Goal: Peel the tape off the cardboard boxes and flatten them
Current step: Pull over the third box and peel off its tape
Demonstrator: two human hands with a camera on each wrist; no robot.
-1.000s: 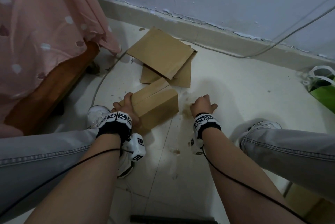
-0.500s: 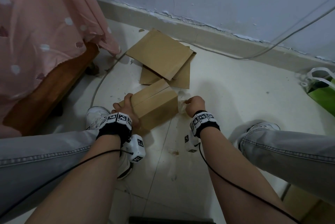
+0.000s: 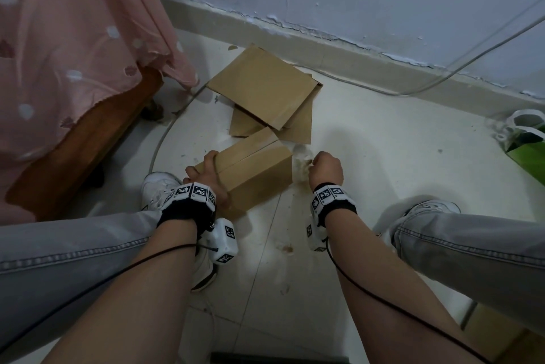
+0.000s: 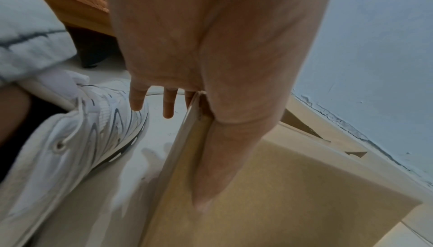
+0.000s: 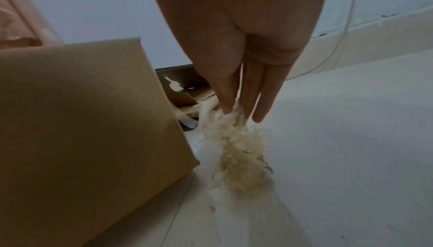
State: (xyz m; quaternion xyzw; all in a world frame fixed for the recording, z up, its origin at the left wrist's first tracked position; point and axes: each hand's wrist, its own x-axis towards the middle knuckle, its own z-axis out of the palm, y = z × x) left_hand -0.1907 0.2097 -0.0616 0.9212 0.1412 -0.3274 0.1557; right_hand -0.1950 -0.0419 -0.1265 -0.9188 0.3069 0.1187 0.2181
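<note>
The cardboard box (image 3: 250, 169) stands on the tiled floor (image 3: 383, 139) between the two hands, still in its box shape, with a seam running along its top face and one lower corner raised a little off the tiles on the right-hand side. The left hand (image 3: 206, 177) grips its near left edge: in the left wrist view the thumb (image 4: 225, 151) lies flat along the top panel while the other fingers (image 4: 167, 103) reach down past the side wall, so the edge sits in the fork of the hand. Just beside the box's right end, the right hand (image 3: 326, 167) pinches a crumpled wad of clear tape (image 5: 236, 145) between thumb and fingertips (image 5: 228, 101); the wad hangs from the fingertips down to the floor, close to the box's corner but whether it touches the cardboard cannot be told. Beyond both hands, toward the wall, a stack of flattened cardboard (image 3: 265, 89) lies on the floor, its near edge just behind the box. A white cable (image 3: 442, 80) runs along the skirting board (image 3: 354, 54) past it. Left of the left hand are a white sneaker (image 3: 156, 189) and, farther off, a wooden bed frame (image 3: 88, 139) under a pink spotted sheet (image 3: 73, 24). Right of the right hand the tiles lie open as far as a green bag (image 3: 528, 145) with white handles, well apart. Grey-jeaned legs (image 3: 472, 248) flank both forearms.
</note>
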